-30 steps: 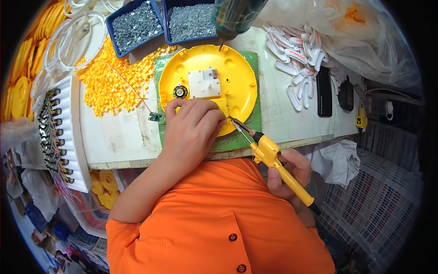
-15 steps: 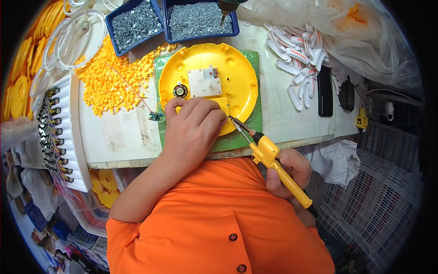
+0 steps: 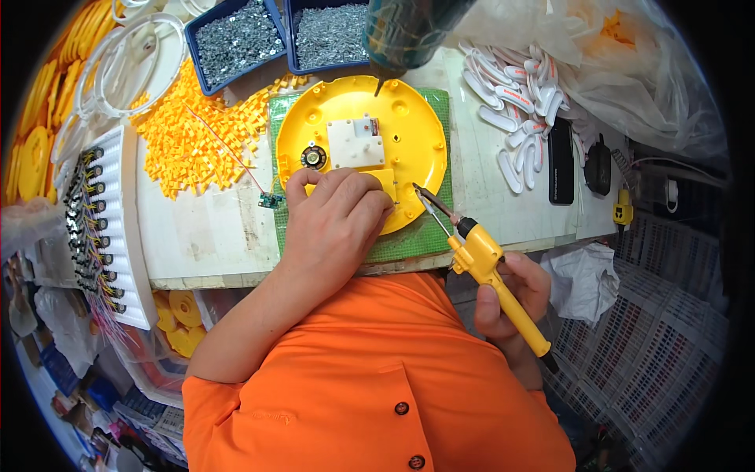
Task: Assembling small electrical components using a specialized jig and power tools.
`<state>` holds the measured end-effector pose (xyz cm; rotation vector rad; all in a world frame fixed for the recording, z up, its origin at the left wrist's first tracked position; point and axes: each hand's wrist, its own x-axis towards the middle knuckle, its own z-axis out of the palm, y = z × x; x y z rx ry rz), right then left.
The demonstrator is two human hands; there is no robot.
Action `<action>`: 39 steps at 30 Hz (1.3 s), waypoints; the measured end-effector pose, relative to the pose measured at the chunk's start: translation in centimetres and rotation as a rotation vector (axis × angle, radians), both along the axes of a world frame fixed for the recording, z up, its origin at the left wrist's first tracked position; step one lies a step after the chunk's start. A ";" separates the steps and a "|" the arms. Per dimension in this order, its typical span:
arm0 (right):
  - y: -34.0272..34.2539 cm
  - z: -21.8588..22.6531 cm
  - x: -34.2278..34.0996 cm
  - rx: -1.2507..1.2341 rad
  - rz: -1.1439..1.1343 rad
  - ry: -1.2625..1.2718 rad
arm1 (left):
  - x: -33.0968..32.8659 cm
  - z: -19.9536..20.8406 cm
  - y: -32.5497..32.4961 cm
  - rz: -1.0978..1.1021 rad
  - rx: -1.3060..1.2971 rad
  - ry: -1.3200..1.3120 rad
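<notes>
My left hand (image 3: pixel 334 216) rests over the lower part of a round yellow plastic shell (image 3: pixel 425 141), fingers bent and pressed together on a yellow rectangular box (image 3: pixel 384 178) inside it. The fingers hide much of that box. In my right hand (image 3: pixel 519 295) is a yellow soldering gun (image 3: pixel 486 267), gripped by its handle. Its tip hovers over the shell's lower right, a little away from my left fingertips. A white gearbox-like block (image 3: pixel 354 153) and a small round black speaker-like part (image 3: pixel 313 157) sit in the shell. Just left of my hand lies a small green circuit board (image 3: pixel 270 201) with wires.
The shell lies on a green mat (image 3: pixel 417 242). A dark power screwdriver (image 3: pixel 409 35) hangs over its far edge. Blue bins (image 3: pixel 236 43) of screws stand behind, small yellow pieces (image 3: pixel 189 141) lie left, and white oval parts (image 3: pixel 511 94) right. A white foam rack (image 3: pixel 122 228) stands far left.
The soldering gun has moved right, its tip drawing away from my left fingertips. The hanging screwdriver has come lower and nearer, over the shell's far rim. My left hand stays in place.
</notes>
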<state>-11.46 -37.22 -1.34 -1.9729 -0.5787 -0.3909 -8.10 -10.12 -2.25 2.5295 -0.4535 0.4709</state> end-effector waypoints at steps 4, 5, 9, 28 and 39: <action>0.4 0.6 -0.1 0.026 -0.018 0.006 | -0.1 0.2 0.1 -0.004 -0.010 0.007; 0.3 1.0 -0.2 0.003 -0.006 0.066 | 0.0 0.3 0.2 -0.008 -0.021 0.010; 1.0 0.6 0.0 -0.015 -0.141 0.039 | 0.1 1.0 0.9 -0.016 0.015 0.005; 7.6 -4.4 8.7 -0.213 -0.127 -0.074 | -1.6 10.9 16.9 0.256 0.160 0.221; 6.6 -1.4 5.5 -0.250 -0.028 0.007 | 0.1 7.7 5.9 -0.006 -0.741 0.578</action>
